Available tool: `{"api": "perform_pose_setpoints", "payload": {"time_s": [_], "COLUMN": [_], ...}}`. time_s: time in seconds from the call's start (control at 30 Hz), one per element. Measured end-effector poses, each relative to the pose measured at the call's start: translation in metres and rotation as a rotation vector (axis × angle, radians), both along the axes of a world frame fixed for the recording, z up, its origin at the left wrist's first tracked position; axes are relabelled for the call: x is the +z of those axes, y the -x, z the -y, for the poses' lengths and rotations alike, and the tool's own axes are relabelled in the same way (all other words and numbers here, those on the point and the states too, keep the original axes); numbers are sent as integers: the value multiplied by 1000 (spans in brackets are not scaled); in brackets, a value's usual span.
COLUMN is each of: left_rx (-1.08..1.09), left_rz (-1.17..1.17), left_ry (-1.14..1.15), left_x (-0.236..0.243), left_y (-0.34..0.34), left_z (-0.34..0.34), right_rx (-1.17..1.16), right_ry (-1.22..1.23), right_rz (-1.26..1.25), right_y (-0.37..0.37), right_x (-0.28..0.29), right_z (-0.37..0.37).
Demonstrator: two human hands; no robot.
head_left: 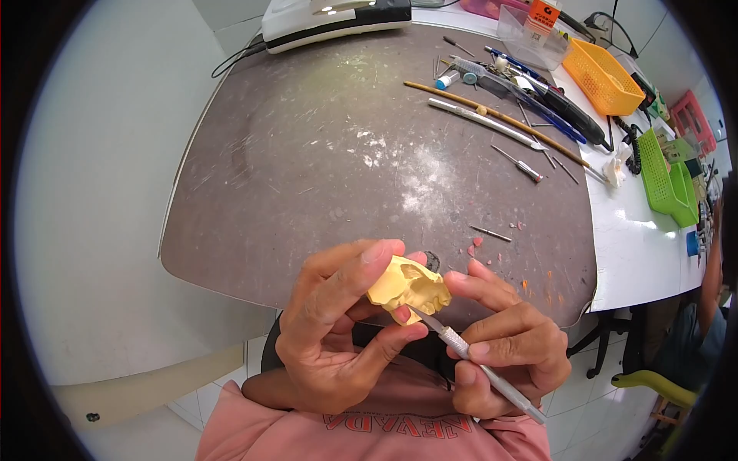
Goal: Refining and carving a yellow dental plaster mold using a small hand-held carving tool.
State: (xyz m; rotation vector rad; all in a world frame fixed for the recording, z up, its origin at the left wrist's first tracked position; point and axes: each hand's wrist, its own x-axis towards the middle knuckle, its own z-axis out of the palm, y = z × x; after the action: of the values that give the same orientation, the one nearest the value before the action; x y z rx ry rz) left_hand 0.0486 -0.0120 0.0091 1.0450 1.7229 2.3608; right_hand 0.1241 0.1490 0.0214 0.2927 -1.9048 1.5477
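Note:
My left hand (327, 311) is closed around a yellow plaster dental cast (390, 283), with fingers on its far side and the thumb at its near edge. The cast's hollowed side and bumpy tooth row face up. A small reddish patch shows at its lower edge; I cannot tell if it is wax or a fingertip. In my right hand (519, 338) a silver craft knife (503, 387) is gripped by its knurled collar. The pointed blade reaches the cast's lower edge and appears to touch it. My right index fingertip rests against the cast's right end.
A scuffed brown mat (292, 177) covers the desk, with pink crumbs (477, 241) and a small bur (490, 233) near my hands. Several tools, including a wooden stick (500, 116), lie far right beside orange (603, 77) and green baskets (669, 180). A white machine (330, 27) stands behind.

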Motion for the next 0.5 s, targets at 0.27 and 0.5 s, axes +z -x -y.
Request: {"api": "perform_pose_setpoints", "payload": {"time_s": [0.27, 0.5], "left_rx": [-1, 15], "left_rz": [-7, 4], "left_ry": [9, 8], "left_x": [3, 0], "left_y": [-1, 0], "left_z": [-2, 1], "right_rx": [6, 13], "right_ry": [-51, 43], "right_rz": [0, 9], "right_y": [-2, 1], "right_x": [4, -2], "right_z": [-4, 0]}}
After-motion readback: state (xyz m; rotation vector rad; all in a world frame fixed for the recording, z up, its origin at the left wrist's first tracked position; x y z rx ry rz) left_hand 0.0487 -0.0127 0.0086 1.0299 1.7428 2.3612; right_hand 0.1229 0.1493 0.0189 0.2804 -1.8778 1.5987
